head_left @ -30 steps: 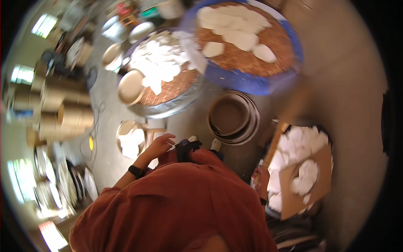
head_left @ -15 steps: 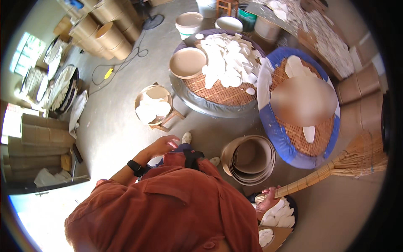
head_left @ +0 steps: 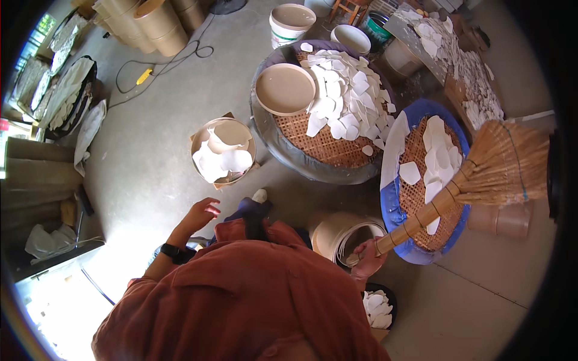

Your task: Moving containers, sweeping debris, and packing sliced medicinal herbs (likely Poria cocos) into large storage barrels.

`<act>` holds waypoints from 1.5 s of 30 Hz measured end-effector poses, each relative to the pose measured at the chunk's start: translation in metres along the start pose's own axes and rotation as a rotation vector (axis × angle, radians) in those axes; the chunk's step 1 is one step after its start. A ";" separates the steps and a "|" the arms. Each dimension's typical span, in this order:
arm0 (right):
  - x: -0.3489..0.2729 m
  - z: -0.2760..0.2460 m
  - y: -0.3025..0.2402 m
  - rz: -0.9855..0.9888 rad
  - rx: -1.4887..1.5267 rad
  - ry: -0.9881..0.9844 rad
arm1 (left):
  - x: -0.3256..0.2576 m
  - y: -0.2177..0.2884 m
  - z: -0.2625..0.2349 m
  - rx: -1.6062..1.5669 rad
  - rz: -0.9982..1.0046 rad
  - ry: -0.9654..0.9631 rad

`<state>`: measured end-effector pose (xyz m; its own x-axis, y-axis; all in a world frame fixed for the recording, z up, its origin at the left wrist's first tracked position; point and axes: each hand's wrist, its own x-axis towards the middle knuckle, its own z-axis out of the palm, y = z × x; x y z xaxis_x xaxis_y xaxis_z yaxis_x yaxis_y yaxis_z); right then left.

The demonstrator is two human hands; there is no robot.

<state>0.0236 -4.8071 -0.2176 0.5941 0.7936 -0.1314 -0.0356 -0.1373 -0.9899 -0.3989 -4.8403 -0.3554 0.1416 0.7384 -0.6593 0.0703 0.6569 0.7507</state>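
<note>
My right hand point(head_left: 369, 260) is wrapped round the lower end of the handle of a straw broom point(head_left: 428, 212). Its bristles fan out to the far right, in front of the blue-rimmed woven tray point(head_left: 394, 207). Bare-fingered and loosely bent, my left hand point(head_left: 200, 216) hangs over the floor with nothing in it. Closest to that hand is a round tub point(head_left: 194, 139) with white sheet-like pieces point(head_left: 232, 160) inside. Beside my right hand stand nested brown cylinders point(head_left: 330, 236), partly hidden by the hand and broom.
A large woven tray point(head_left: 301, 144) carries a heap of white flakes point(head_left: 346, 90) and a shallow tan basin point(head_left: 285, 89). Buckets point(head_left: 291, 27) stand behind it. A black cable with a yellow piece point(head_left: 144, 76) lies on the floor. Brown drums point(head_left: 161, 27) stand at the far left.
My right hand has moved forward and raised the broom, bristles now higher. My left hand has shifted left and slightly down. The whole view has turned a little.
</note>
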 end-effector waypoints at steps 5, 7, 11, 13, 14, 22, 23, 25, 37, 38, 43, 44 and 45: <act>0.008 0.065 -0.001 0.036 -0.152 -0.223 | -0.008 -0.027 -0.024 -0.107 -0.019 0.145; 0.009 0.086 0.001 0.054 -0.205 -0.299 | -0.020 -0.035 -0.023 -0.129 0.031 0.219; 0.028 0.121 0.011 0.074 -0.301 -0.521 | -0.044 -0.055 -0.001 -0.213 -0.001 0.386; 0.047 0.138 0.024 0.058 -0.335 -0.676 | -0.063 -0.060 0.011 -0.310 -0.031 0.480; 0.050 0.154 0.026 0.067 -0.345 -0.734 | -0.075 -0.063 0.018 -0.370 -0.050 0.521; 0.021 0.248 0.042 0.156 -0.428 -1.105 | -0.134 -0.074 0.019 -0.891 0.047 0.755; 0.013 0.259 0.046 0.166 -0.440 -1.148 | -0.140 -0.072 0.009 -0.923 0.067 0.767; -0.007 0.282 0.053 0.184 -0.491 -1.227 | -0.143 -0.082 -0.017 -1.058 0.135 0.792; -0.138 0.439 0.174 -0.095 -0.861 -1.499 | -0.153 -0.197 -0.331 -1.486 0.268 0.724; -0.155 0.459 0.178 -0.149 -0.920 -1.523 | -0.165 -0.199 -0.351 -1.479 0.243 0.738; -0.227 0.541 0.189 -0.460 -1.221 -1.620 | -0.206 -0.223 -0.430 -1.493 0.132 0.707; -0.239 0.547 0.189 -0.521 -1.284 -1.624 | -0.215 -0.231 -0.445 -1.494 0.133 0.704; -0.258 0.558 0.183 -0.578 -1.352 -1.633 | -0.227 -0.238 -0.454 -1.515 0.131 0.716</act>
<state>-0.5848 -4.7063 -0.3949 -0.6999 0.4500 -0.5547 0.6985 0.5932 -0.4003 -0.8960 -5.0953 -0.4031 -0.4074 0.4327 -0.8042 -0.9131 -0.1805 0.3655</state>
